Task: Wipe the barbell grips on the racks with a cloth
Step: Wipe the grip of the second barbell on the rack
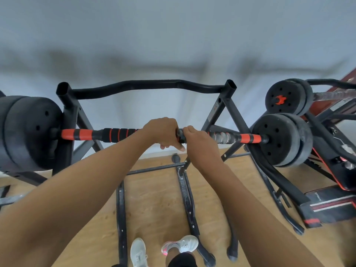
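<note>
A barbell with orange and black grips lies across a black rack, with black weight plates at both ends. My left hand is curled over the bar at its middle. My right hand grips the bar right beside it, thumb side touching the left hand. A small dark piece shows between the two hands; I cannot tell whether it is a cloth. The grip to the right looks grey and worn. Both arms reach forward from the bottom of the view.
A curved black bar joins the rack's two uprights at the back. A second barbell with plates and a red-and-black bench stand at the right. The rack's feet cross the wooden floor by my white shoes. A pale wall lies behind.
</note>
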Demonstrator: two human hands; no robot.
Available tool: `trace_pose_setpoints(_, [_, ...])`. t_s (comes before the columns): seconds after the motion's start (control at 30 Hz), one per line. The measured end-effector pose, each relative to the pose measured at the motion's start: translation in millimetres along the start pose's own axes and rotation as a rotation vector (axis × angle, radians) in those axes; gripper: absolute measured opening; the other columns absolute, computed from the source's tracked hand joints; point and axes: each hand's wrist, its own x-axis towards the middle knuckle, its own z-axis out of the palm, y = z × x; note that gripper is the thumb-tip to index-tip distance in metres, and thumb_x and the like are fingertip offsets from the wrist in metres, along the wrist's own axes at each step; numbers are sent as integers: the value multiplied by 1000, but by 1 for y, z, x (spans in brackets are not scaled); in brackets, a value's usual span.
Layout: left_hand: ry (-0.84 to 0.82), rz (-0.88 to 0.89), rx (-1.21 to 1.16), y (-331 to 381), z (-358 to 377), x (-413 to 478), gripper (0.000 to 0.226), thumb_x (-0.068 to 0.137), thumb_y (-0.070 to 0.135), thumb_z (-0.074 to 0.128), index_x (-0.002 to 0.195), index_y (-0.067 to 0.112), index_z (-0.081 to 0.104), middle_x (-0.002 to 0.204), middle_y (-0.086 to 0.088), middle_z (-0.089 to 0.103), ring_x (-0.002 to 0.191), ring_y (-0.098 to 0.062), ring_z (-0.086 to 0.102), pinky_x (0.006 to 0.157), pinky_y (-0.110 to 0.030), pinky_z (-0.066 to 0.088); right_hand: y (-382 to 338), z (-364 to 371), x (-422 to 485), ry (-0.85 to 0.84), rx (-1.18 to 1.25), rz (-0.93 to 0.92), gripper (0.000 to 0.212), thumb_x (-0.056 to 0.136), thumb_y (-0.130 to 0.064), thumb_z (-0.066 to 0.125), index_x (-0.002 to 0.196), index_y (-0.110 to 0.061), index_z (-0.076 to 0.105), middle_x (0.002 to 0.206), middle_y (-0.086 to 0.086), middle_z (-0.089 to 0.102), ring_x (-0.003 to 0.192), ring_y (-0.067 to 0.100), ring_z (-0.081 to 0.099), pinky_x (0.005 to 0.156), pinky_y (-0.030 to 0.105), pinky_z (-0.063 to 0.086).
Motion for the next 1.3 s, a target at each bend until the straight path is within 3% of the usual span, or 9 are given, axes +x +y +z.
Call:
trace_pose_setpoints(0.1, [452,13,354,-2,32,-9,41,84,65,68,82,24,59,70,9,63,60,-15,58,61,-29,44,-1,1,10,3,16,17,27,89,6,48,108,-12,54,99,2,58,86,24,56,64,35,40])
trace_pose_setpoints(0.23, [558,-17,491,0,46,-8,21,96,36,59,80,21,55,59,8,47,54,-17,52,58,-30,49,-1,7,8,28,44,31,32,89,8,43,112,-12,53,107,4,59,85,24,52,67,39,45])
trace_pose_setpoints(0.5, [-313,-20,-160,-1,-16,1,52,81,52,83,61,10,59,50,-1,60,43,-17,53,60,-32,51,-3,14,-3,36,29,13,44,90,3,55,131,-13,48,124,1,53,101,26,55,60,36,39])
trace_pose_setpoints(0.67, [388,-18,330,-2,28,-11,37,86,57,65,81,20,66,60,10,55,54,-15,55,59,-28,43,-3,5,8,41,56,23,37,87,9,48,117,-12,53,109,3,58,85,23,52,60,35,38])
trace_pose_setpoints(0.77, [503,-25,452,-1,42,-12,26,92,39,58,72,22,56,58,9,47,49,-14,46,56,-29,39,-5,9,2,55,71,28,40,88,11,44,120,-12,52,113,2,57,85,22,47,58,35,35])
trace_pose_setpoints(0.87, [342,-45,375,4,24,0,28,88,30,63,66,20,49,58,4,55,49,-14,51,56,-29,45,-2,18,-3,46,82,32,53,86,13,45,131,-15,47,129,-2,52,87,23,49,50,32,28])
trace_pose_setpoints(1.03, [-319,-72,-177,-3,-22,13,32,84,31,82,70,9,64,55,-1,62,46,-17,55,53,-28,50,-5,17,0,28,36,51,65,89,8,54,148,-14,36,149,-3,39,98,25,54,59,35,39])
trace_pose_setpoints(1.23, [485,-58,470,-2,33,-8,26,89,30,65,73,19,48,58,7,44,54,-17,50,57,-29,34,-4,12,16,71,74,43,40,90,8,44,123,-15,50,114,0,56,87,23,54,51,33,30])
trace_pose_setpoints(1.3, [561,-64,544,-5,42,-6,21,94,25,59,76,20,48,56,7,37,49,-16,43,55,-29,33,-4,10,18,71,79,45,36,90,8,44,119,-13,52,109,1,56,90,24,58,53,33,33])
